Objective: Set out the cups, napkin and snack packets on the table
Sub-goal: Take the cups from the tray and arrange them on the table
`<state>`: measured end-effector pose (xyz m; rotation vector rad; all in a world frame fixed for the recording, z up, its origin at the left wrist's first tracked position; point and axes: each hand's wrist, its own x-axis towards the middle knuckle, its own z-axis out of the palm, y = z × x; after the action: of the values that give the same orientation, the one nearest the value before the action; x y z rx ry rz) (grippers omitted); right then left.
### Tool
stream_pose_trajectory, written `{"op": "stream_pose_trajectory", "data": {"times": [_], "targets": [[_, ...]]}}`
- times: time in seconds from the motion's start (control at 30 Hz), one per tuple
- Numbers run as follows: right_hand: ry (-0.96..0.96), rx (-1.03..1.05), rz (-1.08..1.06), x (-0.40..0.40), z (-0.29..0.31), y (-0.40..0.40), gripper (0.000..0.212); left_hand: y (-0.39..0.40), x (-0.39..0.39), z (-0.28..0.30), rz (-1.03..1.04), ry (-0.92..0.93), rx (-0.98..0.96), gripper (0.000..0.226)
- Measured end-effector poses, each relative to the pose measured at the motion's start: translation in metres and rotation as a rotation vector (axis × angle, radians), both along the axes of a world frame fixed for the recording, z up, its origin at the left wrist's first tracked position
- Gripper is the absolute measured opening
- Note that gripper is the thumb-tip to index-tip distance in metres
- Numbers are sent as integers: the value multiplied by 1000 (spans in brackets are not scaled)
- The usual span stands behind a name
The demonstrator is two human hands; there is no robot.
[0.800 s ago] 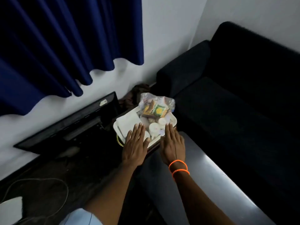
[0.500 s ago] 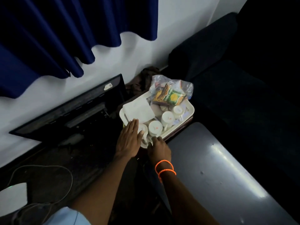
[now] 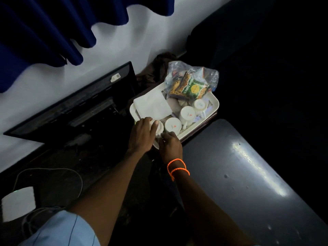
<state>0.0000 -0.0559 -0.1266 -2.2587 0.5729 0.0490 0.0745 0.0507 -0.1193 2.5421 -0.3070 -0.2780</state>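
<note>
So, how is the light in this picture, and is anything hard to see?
Head view: dim overall; the sofa is nearly black; a glare streak lies on the grey table; the white tray and cups stay readable; straight edges bend from the wide lens.

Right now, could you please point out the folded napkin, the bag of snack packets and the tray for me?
folded napkin (image 3: 151, 106), head view, middle of its white top face
bag of snack packets (image 3: 192, 86), head view, green packet inside the clear bag
tray (image 3: 213, 100), head view, far right rim
</note>
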Motion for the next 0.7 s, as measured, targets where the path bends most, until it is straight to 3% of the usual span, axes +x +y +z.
{"op": "stream_pose_trajectory", "data": {"times": [0.2,0.27,0.47,0.7], "targets": [[-230,148,-169,-9,8,5,14,9,-1,11,-3,-173,-53,49],[-292,204,-303,-33,35,-24,15,-22,-19,46,-97,-183,-127,46],[-150,632,-528,-59,27,-31,18,-33,-35,41,-159,43,-251,43],[-159,1024,-856,-130,18,-71,16,-88,-90,27,-311,248,-206,68]]}}
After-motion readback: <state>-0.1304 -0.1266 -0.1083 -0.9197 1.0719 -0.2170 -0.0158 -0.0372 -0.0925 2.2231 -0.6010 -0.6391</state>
